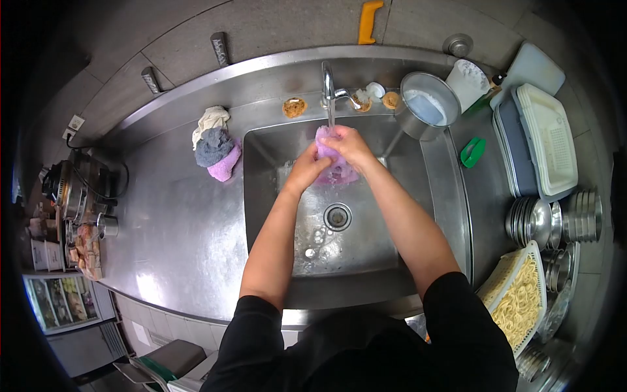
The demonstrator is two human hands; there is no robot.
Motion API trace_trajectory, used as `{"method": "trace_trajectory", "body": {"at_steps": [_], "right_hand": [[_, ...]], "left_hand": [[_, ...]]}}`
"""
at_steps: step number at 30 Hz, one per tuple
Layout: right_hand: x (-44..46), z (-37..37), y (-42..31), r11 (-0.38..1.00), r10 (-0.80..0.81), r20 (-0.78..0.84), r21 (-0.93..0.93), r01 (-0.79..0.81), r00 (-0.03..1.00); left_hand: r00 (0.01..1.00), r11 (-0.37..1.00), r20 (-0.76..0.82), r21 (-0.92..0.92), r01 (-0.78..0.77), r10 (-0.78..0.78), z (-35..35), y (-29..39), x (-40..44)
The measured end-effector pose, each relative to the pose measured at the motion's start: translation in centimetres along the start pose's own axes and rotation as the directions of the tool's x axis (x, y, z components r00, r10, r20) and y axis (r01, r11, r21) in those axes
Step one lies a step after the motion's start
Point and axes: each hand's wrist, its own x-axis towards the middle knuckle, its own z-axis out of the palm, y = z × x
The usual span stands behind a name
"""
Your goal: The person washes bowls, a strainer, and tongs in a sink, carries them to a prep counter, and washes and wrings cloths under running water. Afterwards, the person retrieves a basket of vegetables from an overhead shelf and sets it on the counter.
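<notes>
Water runs from the faucet [328,81] onto a wet pink-purple cloth [337,171] over the steel sink [353,251]. My left hand [305,170] grips the cloth's left side, fingers closed on it. On the right, my right hand [349,147] pinches the cloth's upper part just below the stream. The cloth's lower end hangs spread above the basin, in front of the round drain [337,217]. Some foam lies on the basin floor.
Bunched cloths [214,147] lie on the left counter. A steel pot [428,104], a white bucket [467,85], a green brush [473,152] and stacked trays [545,140] stand right. Nearer are steel bowls [530,221] and a noodle basket [519,300].
</notes>
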Motion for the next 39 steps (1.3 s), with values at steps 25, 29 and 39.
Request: {"method": "trace_trajectory", "body": {"at_steps": [25, 29, 39], "right_hand": [[0.8, -2.2, -0.2, 0.998, 0.043, -0.025, -0.054, -0.044, 0.999], [-0.8, 3.8, 2.3, 0.979, -0.198, -0.300, -0.099, 0.176, 0.933], [-2.9, 4.7, 0.8, 0.758, -0.504, -0.244, -0.585, 0.289, 0.828]], "left_hand": [[0.860, 0.931, -0.384, 0.001, 0.366, -0.337, -1.3, -2.7, 1.3], [0.817, 0.388, 0.166, -0.817, 0.428, -0.552, 2.3, -2.5, 2.1], [0.987, 0.368, -0.123, -0.927, -0.078, -0.101, 5.4, -1.5, 1.6]]}}
